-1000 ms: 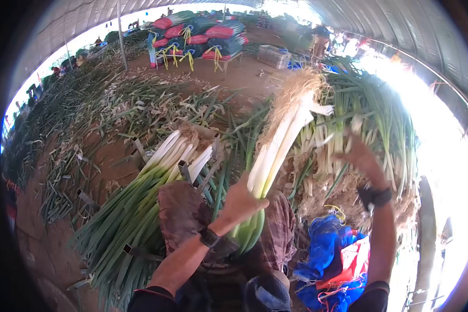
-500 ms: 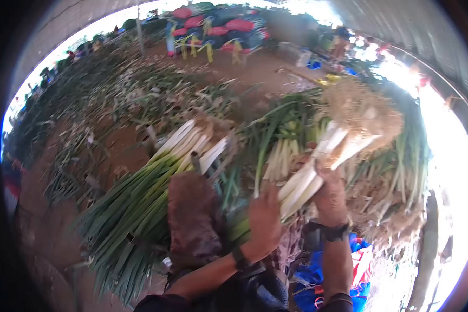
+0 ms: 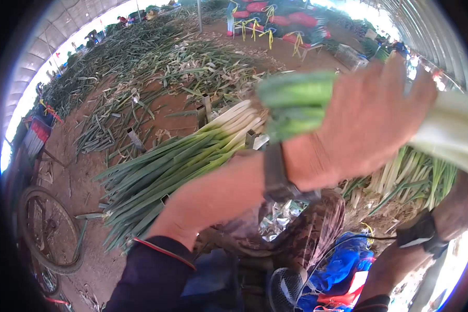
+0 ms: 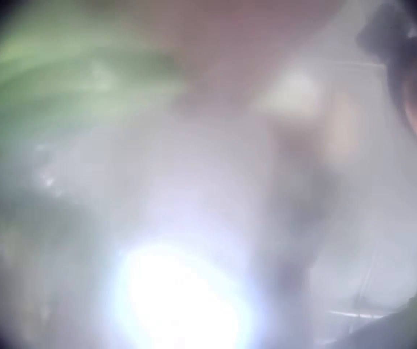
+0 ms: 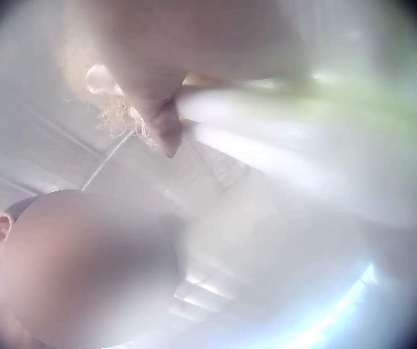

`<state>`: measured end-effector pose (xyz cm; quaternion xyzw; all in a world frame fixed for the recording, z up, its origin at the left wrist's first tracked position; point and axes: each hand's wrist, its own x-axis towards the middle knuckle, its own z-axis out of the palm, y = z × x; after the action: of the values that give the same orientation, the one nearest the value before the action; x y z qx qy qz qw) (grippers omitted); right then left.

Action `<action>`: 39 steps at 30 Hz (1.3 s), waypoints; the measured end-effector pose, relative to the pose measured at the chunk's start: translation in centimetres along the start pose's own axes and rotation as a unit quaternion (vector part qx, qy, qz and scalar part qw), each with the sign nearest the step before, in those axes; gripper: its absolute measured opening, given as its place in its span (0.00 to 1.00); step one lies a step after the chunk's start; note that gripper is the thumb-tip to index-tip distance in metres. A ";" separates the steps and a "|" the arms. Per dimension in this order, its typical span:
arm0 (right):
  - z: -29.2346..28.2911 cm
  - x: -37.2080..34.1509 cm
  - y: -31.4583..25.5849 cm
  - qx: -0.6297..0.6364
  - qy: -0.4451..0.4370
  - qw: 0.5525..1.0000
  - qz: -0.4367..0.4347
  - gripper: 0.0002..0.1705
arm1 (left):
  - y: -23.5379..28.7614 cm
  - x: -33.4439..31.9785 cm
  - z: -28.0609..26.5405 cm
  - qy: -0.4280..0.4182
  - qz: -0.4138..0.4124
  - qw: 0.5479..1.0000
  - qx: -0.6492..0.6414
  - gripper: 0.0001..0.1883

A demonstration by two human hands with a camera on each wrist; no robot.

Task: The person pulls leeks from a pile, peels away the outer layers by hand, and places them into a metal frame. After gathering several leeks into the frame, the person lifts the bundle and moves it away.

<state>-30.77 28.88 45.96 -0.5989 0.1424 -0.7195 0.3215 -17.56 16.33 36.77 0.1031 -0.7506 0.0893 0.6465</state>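
Note:
A bunch of large green onions [image 3: 447,125] is raised across the right of the head view, green leaves to the left and white stems to the right. My left hand [image 3: 369,119] grips it around the middle. My right hand [image 3: 460,203] is partly cut off at the right edge; in the right wrist view its fingers curl over the white stems [image 5: 252,138] near the stringy roots [image 5: 125,120]. The left wrist view is blurred, with green leaves [image 4: 85,87] at upper left. Another pile of green onions [image 3: 192,161] lies left of my knees among short metal posts [image 3: 135,139].
More green onions [image 3: 395,177] lie on the ground at right. Blue and red netting [image 3: 338,270] sits beside my leg. Loose leaves [image 3: 166,62] litter the ground ahead. Stacked red-ended bundles [image 3: 275,21] stand at the back, and a wheel [image 3: 52,229] at left.
The held bunch has been lifted closer to the head camera and swung toward the right, roots leading. Both hands have moved up and right with it. The head view has turned left.

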 end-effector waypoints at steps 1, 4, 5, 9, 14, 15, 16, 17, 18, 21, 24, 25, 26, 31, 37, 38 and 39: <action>0.6 1.7 0.3 0.071 -0.041 0.997 0.005 0.61 | -1.0 1.5 -1.2 -0.011 0.021 0.999 0.041 0.20; 1.5 4.4 2.6 0.101 -0.122 0.987 -0.035 0.76 | -3.8 3.7 -6.3 -0.112 0.032 0.984 0.138 0.17; 1.1 4.8 4.3 0.111 -0.123 0.986 -0.034 0.76 | -5.5 4.1 -7.3 -0.122 0.033 0.972 0.200 0.16; -1.8 5.5 14.6 0.174 -0.099 0.956 0.213 0.36 | -10.1 3.5 -15.0 -0.236 0.010 0.901 0.363 0.21; -7.4 2.6 24.8 -0.108 -0.118 0.933 0.322 0.42 | -14.9 -0.3 -23.9 -0.329 0.004 0.804 0.496 0.24; -9.8 1.5 26.9 -0.124 -0.080 0.921 0.361 0.42 | -16.2 -1.2 -25.3 -0.376 -0.009 0.765 0.523 0.25; -12.2 0.1 28.7 -0.140 -0.041 0.904 0.401 0.42 | -17.3 -2.6 -26.3 -0.381 -0.012 0.762 0.523 0.25; -13.9 -1.2 29.8 -0.171 -0.017 0.888 0.427 0.42 | -18.3 -4.2 -27.1 -0.428 -0.070 0.728 0.531 0.27; -15.4 -2.6 30.7 -0.202 0.007 0.869 0.451 0.41 | -19.1 -5.7 -27.2 -0.472 -0.126 0.689 0.536 0.29; -19.7 -7.6 34.4 -0.226 0.020 0.846 0.482 0.41 | -21.0 -10.9 -24.7 -0.564 -0.227 0.613 0.505 0.26; -22.1 -11.6 38.7 -0.286 0.001 0.807 0.517 0.33 | -24.4 -17.5 -21.3 -0.601 -0.306 0.606 0.420 0.27; -21.7 -12.3 40.1 -0.313 -0.011 0.794 0.522 0.28 | -25.5 -19.7 -20.3 -0.605 -0.305 0.608 0.415 0.27; -22.3 -13.7 42.5 -0.369 -0.063 0.804 0.463 0.26 | -26.6 -22.0 -19.5 -0.606 -0.320 0.619 0.384 0.28; -17.9 -14.4 51.6 -0.517 -0.230 0.782 0.260 0.19 | -28.1 -26.1 -15.8 -0.600 -0.385 0.628 0.312 0.28; -13.3 -13.0 60.9 -0.563 -0.339 0.746 0.109 0.22 | -27.9 -26.5 -13.0 -0.598 -0.436 0.622 0.255 0.25; -13.5 -12.6 60.7 -0.554 -0.384 0.721 0.162 0.22 | -27.7 -26.4 -12.7 -0.594 -0.429 0.635 0.245 0.22; -13.6 -12.1 60.3 -0.540 -0.429 0.691 0.214 0.22 | -27.6 -26.1 -12.5 -0.599 -0.431 0.630 0.243 0.22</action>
<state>-25.20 -11.29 -2.18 -0.8660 0.4777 -0.0945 0.1139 5.51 -5.84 12.86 0.5994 -0.7934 -0.1017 -0.0287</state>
